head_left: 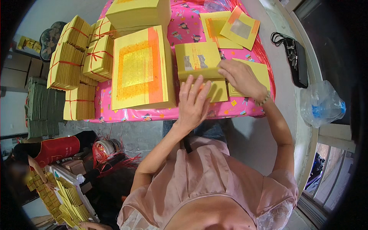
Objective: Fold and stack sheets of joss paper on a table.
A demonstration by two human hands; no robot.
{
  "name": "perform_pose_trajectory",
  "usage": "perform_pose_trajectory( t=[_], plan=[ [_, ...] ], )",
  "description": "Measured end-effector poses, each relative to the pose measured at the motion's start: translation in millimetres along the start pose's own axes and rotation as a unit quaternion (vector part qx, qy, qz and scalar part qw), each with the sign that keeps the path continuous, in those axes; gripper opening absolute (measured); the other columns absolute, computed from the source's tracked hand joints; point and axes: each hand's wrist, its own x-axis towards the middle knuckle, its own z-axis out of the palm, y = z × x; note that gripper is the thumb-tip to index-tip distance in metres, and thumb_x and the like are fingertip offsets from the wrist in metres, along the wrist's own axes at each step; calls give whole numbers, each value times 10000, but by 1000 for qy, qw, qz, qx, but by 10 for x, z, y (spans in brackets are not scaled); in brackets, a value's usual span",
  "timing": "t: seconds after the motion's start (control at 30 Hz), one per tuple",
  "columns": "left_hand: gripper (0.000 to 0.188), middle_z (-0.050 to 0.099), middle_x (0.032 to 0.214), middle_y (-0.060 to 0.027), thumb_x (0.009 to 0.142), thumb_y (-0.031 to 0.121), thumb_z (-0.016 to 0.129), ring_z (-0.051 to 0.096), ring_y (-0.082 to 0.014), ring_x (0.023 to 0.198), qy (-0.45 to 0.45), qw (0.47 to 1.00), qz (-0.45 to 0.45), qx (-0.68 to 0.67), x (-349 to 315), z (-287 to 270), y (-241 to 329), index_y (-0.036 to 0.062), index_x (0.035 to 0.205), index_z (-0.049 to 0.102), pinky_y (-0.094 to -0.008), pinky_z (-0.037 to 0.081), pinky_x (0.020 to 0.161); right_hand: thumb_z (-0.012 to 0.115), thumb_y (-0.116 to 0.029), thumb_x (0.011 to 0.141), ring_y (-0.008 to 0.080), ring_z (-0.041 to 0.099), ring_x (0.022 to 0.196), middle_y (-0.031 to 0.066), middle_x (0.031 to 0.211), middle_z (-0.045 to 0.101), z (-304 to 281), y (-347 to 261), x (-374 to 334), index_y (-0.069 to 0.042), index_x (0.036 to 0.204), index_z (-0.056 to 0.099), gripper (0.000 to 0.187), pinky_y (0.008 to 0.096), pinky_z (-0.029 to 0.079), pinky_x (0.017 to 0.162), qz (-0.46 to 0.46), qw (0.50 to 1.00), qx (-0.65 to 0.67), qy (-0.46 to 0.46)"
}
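In front of me a sheet of yellow joss paper [197, 53] with silver and orange patches has its near part raised in a fold. My left hand [192, 103] lies at the fold's near side, fingers stretched and slightly apart. At the sheet's right edge, the curled fingers of my right hand [242, 78] pinch the folded paper; the fingertips are partly hidden. Under that hand lies a small pile of yellow sheets [257, 73]. To the left stands a thick stack of joss paper [141, 69] with an orange-bordered gold square on top.
Red-tied bundles [67, 61] line the left side of the pink patterned tablecloth [134, 115]. Two loose sheets [241, 28] lie at the far right, beside red strings [267, 65]. A black pouch [295, 63] and plastic bottle [322, 103] sit right. Another person's hand [50, 186] handles yellow paper lower left.
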Motion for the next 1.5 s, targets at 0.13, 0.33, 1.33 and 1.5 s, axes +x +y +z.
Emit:
perform_pose_trajectory(
  t=[0.13, 0.33, 1.33, 1.5],
  plan=[
    [701, 400, 1490, -185, 800, 80, 720, 322, -423, 1407, -56, 998, -18, -38, 157, 153, -39, 58, 1444, 443, -558, 271, 1146, 517, -213, 993, 385, 609, 903, 173, 936, 625, 43, 265, 373, -8, 1010, 572, 213, 447, 491, 773, 46, 999, 11, 10],
    [760, 251, 1541, -276, 878, 273, 681, 204, -478, 1438, -102, 993, -46, 25, 336, 442, -252, 45, 1511, 327, -576, 207, 1155, 529, -235, 976, 386, 611, 1003, 204, 1011, 652, 373, 745, 847, 0, 1082, 611, 271, 495, 477, 860, 69, 997, -14, -11],
    [722, 252, 1532, -306, 928, 375, 595, 196, -493, 1429, -122, 988, -85, 34, 435, 669, -461, 46, 1513, 329, -589, 141, 1164, 479, -192, 985, 343, 592, 1094, 167, 1128, 636, 798, 701, 1289, -10, 1147, 618, 281, 465, 465, 924, 95, 990, -18, -104],
    [718, 255, 1532, -303, 925, 366, 599, 200, -495, 1426, -126, 988, -89, 29, 442, 667, -452, 46, 1511, 332, -588, 148, 1161, 494, -172, 967, 339, 581, 1084, 159, 1105, 620, 852, 759, 1266, -5, 1134, 627, 271, 460, 469, 924, 50, 995, -36, -77]
  ],
)
